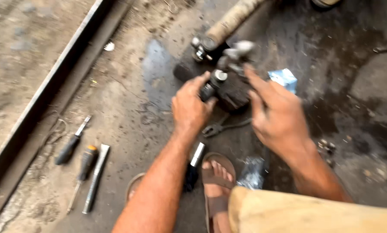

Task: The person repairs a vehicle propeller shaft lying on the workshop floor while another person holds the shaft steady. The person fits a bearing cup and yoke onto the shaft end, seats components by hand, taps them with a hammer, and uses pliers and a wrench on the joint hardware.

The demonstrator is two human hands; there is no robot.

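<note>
A dark, greasy metal part [230, 88] with shiny round fittings on top rests on the oily concrete floor. My left hand [190, 107] grips its near-left side, fingers around a silver-capped fitting. My right hand [277, 116] is blurred by motion; its fingers reach onto the right side of the part near the top fittings, and I cannot tell whether they grip it. A pair of pliers [221, 127] lies on the floor just below the part, between my two hands.
Two screwdrivers [70, 146] [83, 172] and a flat metal tool [96, 177] lie at the left. A steel rail [51, 90] runs diagonally along the left. A dirty pipe [232, 19] lies behind the part. My sandalled foot [217, 181] and a socket tool [193, 166] sit near.
</note>
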